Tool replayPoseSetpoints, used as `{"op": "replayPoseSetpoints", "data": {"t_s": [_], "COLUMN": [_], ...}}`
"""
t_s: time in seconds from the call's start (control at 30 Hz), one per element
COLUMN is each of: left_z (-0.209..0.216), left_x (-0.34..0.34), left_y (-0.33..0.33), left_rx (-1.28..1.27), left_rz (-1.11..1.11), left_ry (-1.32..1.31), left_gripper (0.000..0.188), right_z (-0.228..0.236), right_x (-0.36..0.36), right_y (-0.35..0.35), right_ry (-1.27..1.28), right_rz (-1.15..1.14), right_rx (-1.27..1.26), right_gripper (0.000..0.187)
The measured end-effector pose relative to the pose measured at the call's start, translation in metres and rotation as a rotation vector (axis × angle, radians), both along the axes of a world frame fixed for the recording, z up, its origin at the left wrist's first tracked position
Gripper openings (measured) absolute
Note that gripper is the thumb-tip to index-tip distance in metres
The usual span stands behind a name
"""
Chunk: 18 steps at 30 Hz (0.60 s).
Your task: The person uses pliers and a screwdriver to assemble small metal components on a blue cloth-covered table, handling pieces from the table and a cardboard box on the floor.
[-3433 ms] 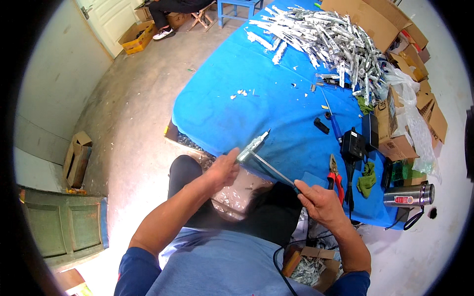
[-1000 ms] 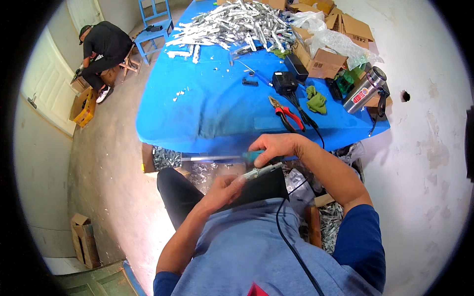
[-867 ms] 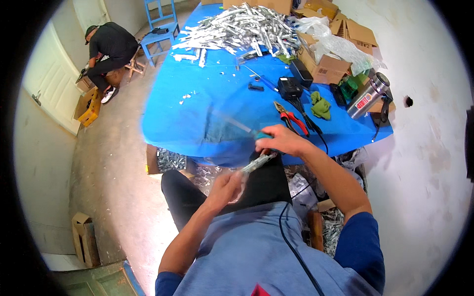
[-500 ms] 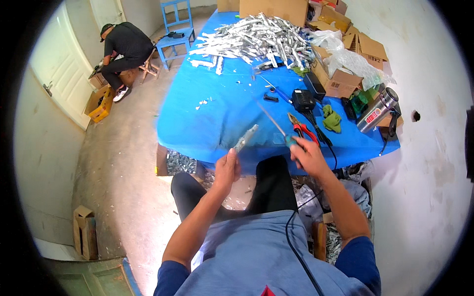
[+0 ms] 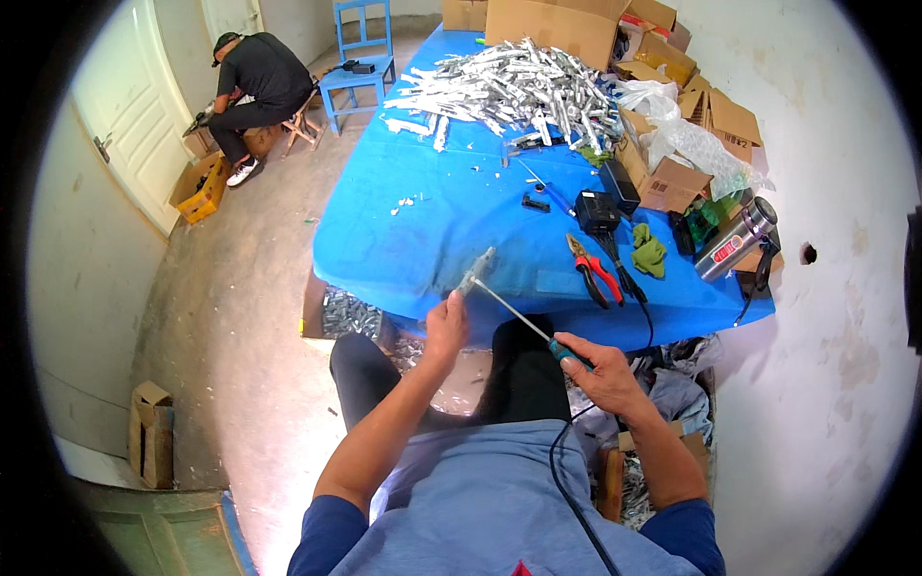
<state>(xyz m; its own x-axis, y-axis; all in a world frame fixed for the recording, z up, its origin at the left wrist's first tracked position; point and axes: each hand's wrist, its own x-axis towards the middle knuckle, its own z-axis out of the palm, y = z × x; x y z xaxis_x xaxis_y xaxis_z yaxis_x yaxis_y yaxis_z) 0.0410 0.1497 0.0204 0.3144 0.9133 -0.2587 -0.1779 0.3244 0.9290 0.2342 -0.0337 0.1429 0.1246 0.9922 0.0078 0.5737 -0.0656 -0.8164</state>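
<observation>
My left hand is closed around the lower end of a slim greyish-white part, held slanting up over the near edge of the blue-covered table. In my right hand is a screwdriver with a teal handle and a long metal shaft. Its tip meets the side of the part, near the middle. What the tip touches there is too small to make out. Red-handled pliers lie on the table beyond my right hand.
A large heap of similar whitish parts covers the table's far end. At the right stand a steel flask, a black adapter, a green cloth and cardboard boxes. Another person sits bent over at the far left.
The screwdriver has swung left and down, so its tip now touches the part. My right hand has dropped lower, while my left hand has hardly moved. The view has shifted slightly.
</observation>
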Motion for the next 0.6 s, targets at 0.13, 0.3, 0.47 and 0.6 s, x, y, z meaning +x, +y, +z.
{"op": "replayPoseSetpoints", "data": {"t_s": [0.13,0.3,0.47,0.6], "left_z": [-0.020,-0.021,-0.035,-0.031], "left_x": [0.000,-0.002,-0.002,0.000], "left_y": [0.003,0.003,0.007,0.006], "left_rx": [0.119,0.202,0.300,0.319], "left_rz": [0.000,-0.014,-0.002,0.017], "left_ry": [0.086,0.187,0.234,0.287], "left_gripper": [0.045,0.054,0.050,0.056], "right_z": [-0.010,-0.017,-0.017,-0.022], "right_x": [-0.002,-0.001,-0.002,0.000], "right_y": [0.006,0.006,0.003,0.004], "right_ry": [-0.003,0.014,0.040,0.071], "right_rz": [-0.009,-0.044,-0.058,-0.056], "right_rx": [-0.036,-0.066,-0.053,-0.048], "right_gripper": [0.041,0.040,0.041,0.040]}}
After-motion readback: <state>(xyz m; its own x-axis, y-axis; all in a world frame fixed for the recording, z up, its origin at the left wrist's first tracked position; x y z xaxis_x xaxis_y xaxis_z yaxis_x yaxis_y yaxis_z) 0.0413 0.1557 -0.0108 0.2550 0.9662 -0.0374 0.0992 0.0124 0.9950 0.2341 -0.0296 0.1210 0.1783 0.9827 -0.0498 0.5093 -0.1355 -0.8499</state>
